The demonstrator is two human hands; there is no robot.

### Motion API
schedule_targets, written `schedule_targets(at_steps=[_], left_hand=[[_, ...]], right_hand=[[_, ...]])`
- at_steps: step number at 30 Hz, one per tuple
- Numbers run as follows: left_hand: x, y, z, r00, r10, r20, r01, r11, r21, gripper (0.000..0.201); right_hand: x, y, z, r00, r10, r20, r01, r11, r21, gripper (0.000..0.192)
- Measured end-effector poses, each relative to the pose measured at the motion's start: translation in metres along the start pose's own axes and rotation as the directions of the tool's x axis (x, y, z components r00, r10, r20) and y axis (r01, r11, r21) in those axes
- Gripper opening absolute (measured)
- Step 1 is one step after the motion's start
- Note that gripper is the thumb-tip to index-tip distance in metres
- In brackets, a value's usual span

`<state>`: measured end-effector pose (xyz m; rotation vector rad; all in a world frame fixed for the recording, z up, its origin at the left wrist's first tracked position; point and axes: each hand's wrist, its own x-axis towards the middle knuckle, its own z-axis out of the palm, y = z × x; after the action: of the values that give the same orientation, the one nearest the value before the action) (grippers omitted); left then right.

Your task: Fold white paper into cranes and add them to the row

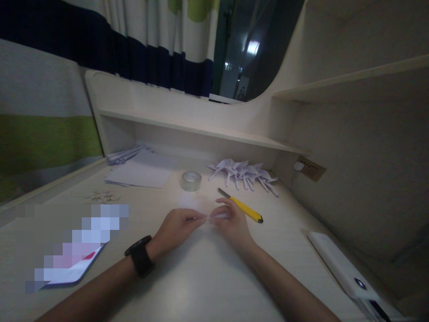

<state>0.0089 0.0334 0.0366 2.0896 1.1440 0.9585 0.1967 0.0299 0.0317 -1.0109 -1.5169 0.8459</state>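
Several folded paper cranes (244, 172) already lie at one o'clock; left hand (176, 230) and right hand (231, 223) pinch a small paper sheet (196, 203) between them at centre, barely folded.

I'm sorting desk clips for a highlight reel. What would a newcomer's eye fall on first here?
The left hand and right hand meet mid-desk, pinching a small piece of white paper between the fingertips. Just right of them lies a yellow utility knife, with a cluster of folded paper cranes behind it and a roll of clear tape beside.
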Motion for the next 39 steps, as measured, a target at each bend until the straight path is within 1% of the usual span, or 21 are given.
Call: schedule_targets(at_steps=[3, 7, 13, 16, 18, 21, 26, 28, 29, 32, 34, 37, 39], left_hand=[[0.0, 0.0, 0.0, 1.0, -0.025, -0.002, 0.025, 1.0, 0.007, 0.023], [0.001, -0.003, 0.001, 0.998, -0.058, -0.005, 0.058, 0.998, -0.019, 0.021], [0.001, -0.004, 0.001, 0.994, -0.095, -0.05, 0.093, 0.995, -0.041, 0.018], [0.001, -0.001, 0.002, 0.994, -0.104, -0.027, 0.102, 0.992, -0.073, 0.023], [0.001, 0.001, 0.001, 0.993, -0.117, 0.007, 0.117, 0.989, -0.094, 0.027], [0.003, 0.002, 0.0, 0.992, -0.112, 0.049, 0.116, 0.989, -0.088, 0.026], [0.005, -0.003, -0.002, 0.994, -0.095, 0.048, 0.099, 0.991, -0.092, 0.024], [0.005, -0.005, -0.002, 0.994, -0.1, 0.041, 0.103, 0.99, -0.095, 0.023], [0.004, -0.005, -0.002, 0.994, -0.102, 0.034, 0.105, 0.99, -0.093, 0.022], [0.003, -0.006, -0.001, 0.994, -0.114, 0.003, 0.114, 0.992, -0.053, 0.022], [0.003, -0.006, 0.0, 0.994, -0.112, -0.013, 0.112, 0.994, -0.014, 0.024], [0.003, -0.005, 0.0, 0.996, -0.084, -0.013, 0.085, 0.996, 0.02, 0.028], [0.002, -0.003, 0.0, 0.997, -0.07, -0.012, 0.07, 0.997, 0.027, 0.029]], right_hand=[[0.0, 0.002, 0.001, 0.999, -0.025, -0.022, 0.025, 1.0, -0.017, 0.041], [-0.001, 0.002, 0.002, 0.999, -0.032, -0.011, 0.032, 0.999, -0.025, 0.039], [-0.002, 0.0, 0.003, 0.999, -0.034, -0.008, 0.034, 0.999, -0.013, 0.037], [-0.002, 0.0, 0.003, 1.0, 0.007, -0.007, -0.007, 1.0, 0.002, 0.034], [-0.001, 0.0, 0.003, 0.999, 0.032, -0.017, -0.032, 0.999, 0.012, 0.033], [-0.001, 0.0, 0.004, 0.998, 0.059, -0.031, -0.058, 0.998, 0.029, 0.033], [-0.002, 0.001, 0.006, 0.998, 0.065, -0.019, -0.064, 0.998, 0.009, 0.034], [-0.003, 0.001, 0.005, 0.999, 0.03, -0.01, -0.031, 0.999, -0.023, 0.033], [-0.004, 0.001, 0.004, 1.0, -0.008, -0.013, 0.007, 0.998, -0.058, 0.03], [-0.005, -0.003, 0.001, 0.983, -0.178, -0.035, 0.166, 0.96, -0.225, 0.015], [-0.005, -0.007, -0.001, 0.963, -0.269, -0.025, 0.25, 0.924, -0.289, 0.007], [-0.005, -0.012, -0.003, 0.945, -0.323, 0.044, 0.321, 0.9, -0.294, 0.005], [-0.005, -0.014, -0.005, 0.94, -0.327, 0.098, 0.341, 0.895, -0.287, 0.009]])
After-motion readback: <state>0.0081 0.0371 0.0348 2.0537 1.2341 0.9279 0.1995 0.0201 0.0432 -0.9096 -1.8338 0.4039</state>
